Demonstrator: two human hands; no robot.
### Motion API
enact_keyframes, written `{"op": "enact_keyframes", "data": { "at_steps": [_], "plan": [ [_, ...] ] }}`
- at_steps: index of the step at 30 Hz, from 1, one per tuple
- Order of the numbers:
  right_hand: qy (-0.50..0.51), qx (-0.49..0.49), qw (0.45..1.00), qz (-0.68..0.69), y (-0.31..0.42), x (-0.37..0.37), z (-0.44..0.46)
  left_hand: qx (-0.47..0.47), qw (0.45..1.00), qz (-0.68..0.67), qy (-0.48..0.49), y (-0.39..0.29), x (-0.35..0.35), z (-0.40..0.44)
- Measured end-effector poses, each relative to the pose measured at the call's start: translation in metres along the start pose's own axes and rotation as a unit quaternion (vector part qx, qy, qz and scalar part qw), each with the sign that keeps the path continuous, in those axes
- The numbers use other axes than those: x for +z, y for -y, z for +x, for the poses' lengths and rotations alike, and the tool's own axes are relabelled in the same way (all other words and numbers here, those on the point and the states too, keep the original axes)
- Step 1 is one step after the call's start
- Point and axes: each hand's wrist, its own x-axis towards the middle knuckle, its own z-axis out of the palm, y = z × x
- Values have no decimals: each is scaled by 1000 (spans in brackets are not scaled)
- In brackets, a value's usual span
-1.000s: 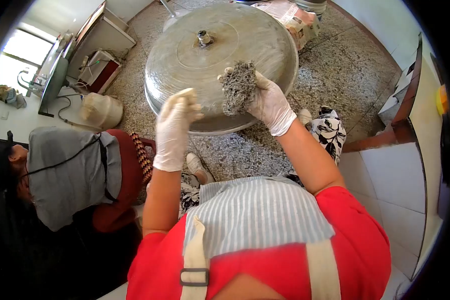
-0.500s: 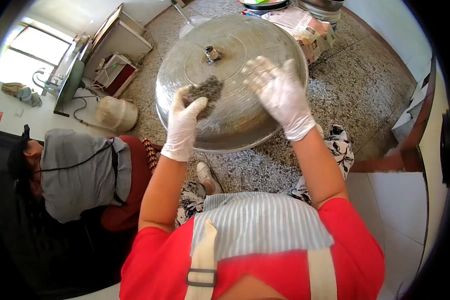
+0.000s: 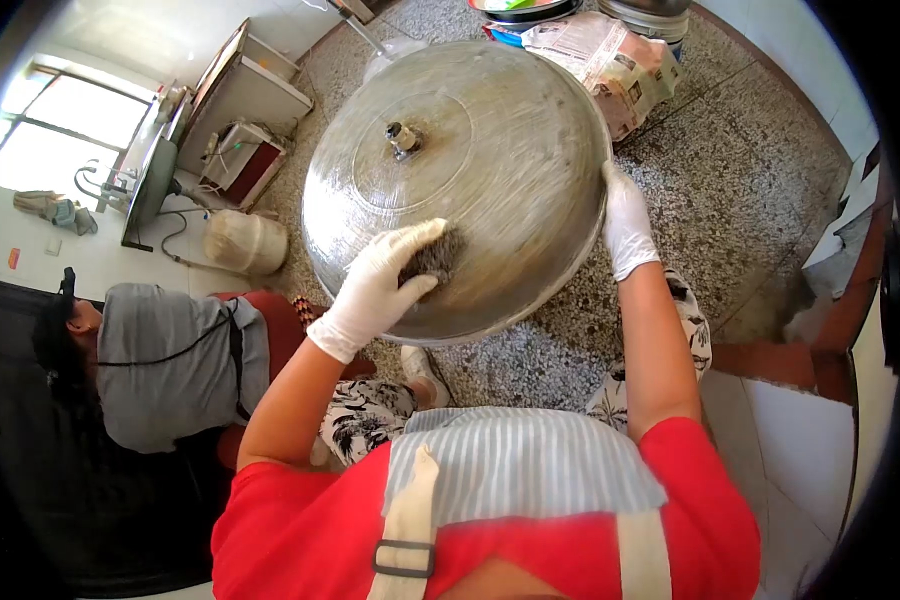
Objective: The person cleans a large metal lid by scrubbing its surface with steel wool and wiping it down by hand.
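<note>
- One dark scouring pad (image 3: 444,258) lay on the broad metal lid (image 3: 530,140), between its knob (image 3: 403,138) and near edge.
- The gloved left hand (image 3: 375,287) was wrapped round the pad.
- The gloved right hand (image 3: 628,220), well apart from the left, touched the lid's right edge; whether its hidden fingers gripped, one could not tell.

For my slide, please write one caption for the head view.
Gloved left hand holding a scouring pad on a large metal lid, right hand at its edge.
</note>
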Motion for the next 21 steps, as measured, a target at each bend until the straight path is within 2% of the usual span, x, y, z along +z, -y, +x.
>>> {"op": "enact_keyframes", "data": {
  "at_steps": [1, 2, 4, 5, 8, 10, 12, 14, 16, 18, 20, 21],
  "plan": [
    [70, 104, 991, 37, -1, -1, 2, 34, 998, 51, 21, -3, 2, 3],
    [70, 104, 991, 39, -3, -1, 3, 49, 996, 67, 40, 2, 9, 5],
    [73, 129, 968, 205, -1, 9, -3, 57, 993, 67, 76, -8, 15, 23],
    [63, 155, 955, 245, 6, 11, -7, 56, 993, 68, 78, -7, 18, 35],
    [79, 187, 942, 268, 9, 8, -8, 88, 991, 91, 47, 8, 29, 92],
    [104, 179, 939, 273, 3, 4, -3, 128, 989, 41, 60, 28, 27, 147],
    [85, 196, 940, 265, 5, 8, -8, 114, 993, 17, 17, 47, 25, 196],
    [89, 191, 945, 250, 2, 11, -14, 38, 999, 29, -9, 70, 23, 247],
    [106, 164, 940, 278, -16, 11, -8, -53, 991, 111, -43, 88, 29, 285],
    [98, 162, 944, 269, -13, 13, -9, -63, 990, 119, -49, 92, 39, 288],
    [97, 164, 947, 260, -15, 15, -13, 21, 999, 19, -28, 64, 39, 256],
    [84, 165, 944, 273, -18, 17, -12, 34, 999, -17, -3, 41, 43, 234]
  ]
}}
